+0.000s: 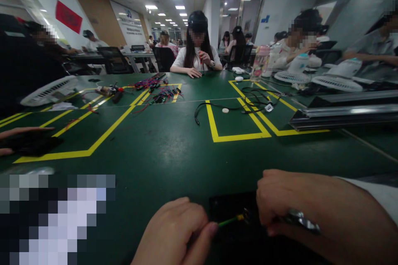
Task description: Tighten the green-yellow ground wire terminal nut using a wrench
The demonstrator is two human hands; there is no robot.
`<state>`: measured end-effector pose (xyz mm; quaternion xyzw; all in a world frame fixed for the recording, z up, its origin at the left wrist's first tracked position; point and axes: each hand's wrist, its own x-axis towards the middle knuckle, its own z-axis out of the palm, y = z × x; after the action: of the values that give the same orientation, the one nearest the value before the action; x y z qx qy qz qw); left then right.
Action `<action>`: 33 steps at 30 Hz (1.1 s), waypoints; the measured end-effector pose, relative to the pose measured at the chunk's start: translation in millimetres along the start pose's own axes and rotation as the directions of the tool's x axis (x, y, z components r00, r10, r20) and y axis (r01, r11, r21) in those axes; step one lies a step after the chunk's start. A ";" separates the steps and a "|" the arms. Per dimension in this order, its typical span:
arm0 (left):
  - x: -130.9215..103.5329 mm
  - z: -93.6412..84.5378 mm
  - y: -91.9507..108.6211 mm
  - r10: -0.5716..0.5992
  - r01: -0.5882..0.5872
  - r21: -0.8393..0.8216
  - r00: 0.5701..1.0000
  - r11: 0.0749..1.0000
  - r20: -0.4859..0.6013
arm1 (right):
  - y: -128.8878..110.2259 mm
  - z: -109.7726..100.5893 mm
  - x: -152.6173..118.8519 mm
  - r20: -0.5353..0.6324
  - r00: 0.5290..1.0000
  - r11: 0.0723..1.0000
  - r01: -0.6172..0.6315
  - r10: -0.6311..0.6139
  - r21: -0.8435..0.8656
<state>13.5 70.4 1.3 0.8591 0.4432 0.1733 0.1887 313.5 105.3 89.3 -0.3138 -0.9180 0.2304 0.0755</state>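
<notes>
Low in the middle, my left hand (178,232) is closed, with the thumb pressed to the curled fingers. A thin green wire (228,222) with a yellowish end runs out of that pinch to the right, over a black object (222,203) on the table. Opposite it, my right hand (286,198) is curled round a shiny metal tool (301,220); one end shows at the wrist side, and its kind is not clear. Small metal parts (246,215) glint at the wire's end, too dark to make out.
Yellow tape (242,137) marks the green table (168,149). Black cables (248,99) and a round white piece (225,110) lie ahead, metal profiles (348,111) at right. Wire bundles (161,96) lie left of centre. A co-worker's hand (194,73) rests across the table; another person's fingers (27,131) are at left.
</notes>
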 end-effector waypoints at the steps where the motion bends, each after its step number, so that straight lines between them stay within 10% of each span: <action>1: 0.1 0.6 -0.6 0.003 -0.003 0.000 1.000 1.000 0.002 | 0.1 -1.8 2.4 0.021 1.000 1.000 0.011 -0.011 -0.005; 12: 0.8 -3.4 1.9 0.003 -0.003 -0.013 1.000 1.000 -0.006 | 2.0 -6.0 -2.6 -0.138 0.986 0.989 -0.071 0.089 0.129; 19: 0.5 -3.1 2.3 0.000 0.000 -0.028 1.000 1.000 -0.003 | -17.1 16.7 -14.4 -0.323 0.854 0.897 -0.308 0.407 0.316; 33: -0.2 -2.2 2.4 -0.015 0.015 -0.002 1.000 1.000 -0.001 | -10.2 36.7 -15.8 -0.391 0.864 0.938 -0.222 0.316 0.267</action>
<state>14.1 69.3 4.4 0.8555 0.4494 0.1730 0.1904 310.1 74.7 61.7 -0.4722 -0.7958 0.2609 0.2752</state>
